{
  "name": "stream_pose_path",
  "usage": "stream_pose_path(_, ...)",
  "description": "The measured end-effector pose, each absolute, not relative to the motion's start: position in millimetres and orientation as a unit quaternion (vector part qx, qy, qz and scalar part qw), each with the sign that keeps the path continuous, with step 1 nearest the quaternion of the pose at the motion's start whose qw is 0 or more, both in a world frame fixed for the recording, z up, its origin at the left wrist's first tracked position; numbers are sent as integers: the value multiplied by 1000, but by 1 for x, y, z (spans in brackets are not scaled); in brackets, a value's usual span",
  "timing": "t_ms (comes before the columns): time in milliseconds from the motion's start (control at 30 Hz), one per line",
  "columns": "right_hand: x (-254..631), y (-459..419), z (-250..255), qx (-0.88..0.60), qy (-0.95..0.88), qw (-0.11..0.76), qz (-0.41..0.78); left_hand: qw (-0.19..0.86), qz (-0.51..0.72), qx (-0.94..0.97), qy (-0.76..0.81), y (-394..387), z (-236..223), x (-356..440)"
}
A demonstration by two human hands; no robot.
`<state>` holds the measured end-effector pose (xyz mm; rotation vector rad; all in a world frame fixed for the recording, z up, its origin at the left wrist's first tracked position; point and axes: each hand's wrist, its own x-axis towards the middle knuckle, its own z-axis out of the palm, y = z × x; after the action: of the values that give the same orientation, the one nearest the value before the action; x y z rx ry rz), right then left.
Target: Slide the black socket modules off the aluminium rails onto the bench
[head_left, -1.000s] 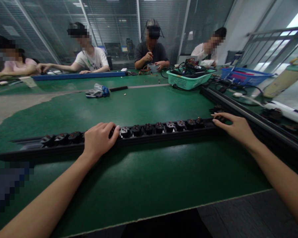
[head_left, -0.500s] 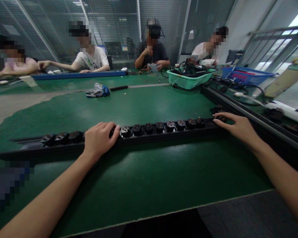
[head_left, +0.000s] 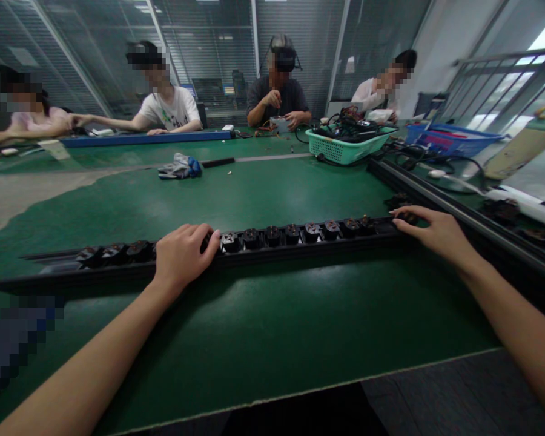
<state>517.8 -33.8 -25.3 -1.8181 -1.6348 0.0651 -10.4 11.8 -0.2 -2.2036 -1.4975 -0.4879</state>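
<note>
A long black power strip (head_left: 300, 243), an open channel holding a row of round black socket modules with metal contacts, lies across the green table. My left hand (head_left: 181, 251) is closed over its left-middle part, thumb at the near rim, fingers over the far side and partly hidden. Some modules under that hand are covered. At the strip's right end, my right hand (head_left: 429, 230) grips it between thumb and fingers. One socket module (head_left: 229, 241) sits just right of my left thumb, and several more run on towards my right hand.
A long black rail (head_left: 458, 206) lies at the right, near loose cables and dark parts. Further back are a green basket (head_left: 345, 148) of cables, a blue basket (head_left: 449, 142) and a work glove (head_left: 180, 166). Several people sit along the far side.
Almost nothing differs. Both hands stay on the power strip, with only a tiny shift of the view; across the table, one person's raised hand has lowered slightly.
</note>
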Motion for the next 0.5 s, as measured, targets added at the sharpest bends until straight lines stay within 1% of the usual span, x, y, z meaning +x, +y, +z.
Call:
stream_pose_path(233,524,-33,-26,-704,-635,316,28,211,-175,-795,-541,11,1,-10)
stream_pose_path(500,529,-33,-29,-711,-625,322,21,210,-180,-794,-541,12,0,-10)
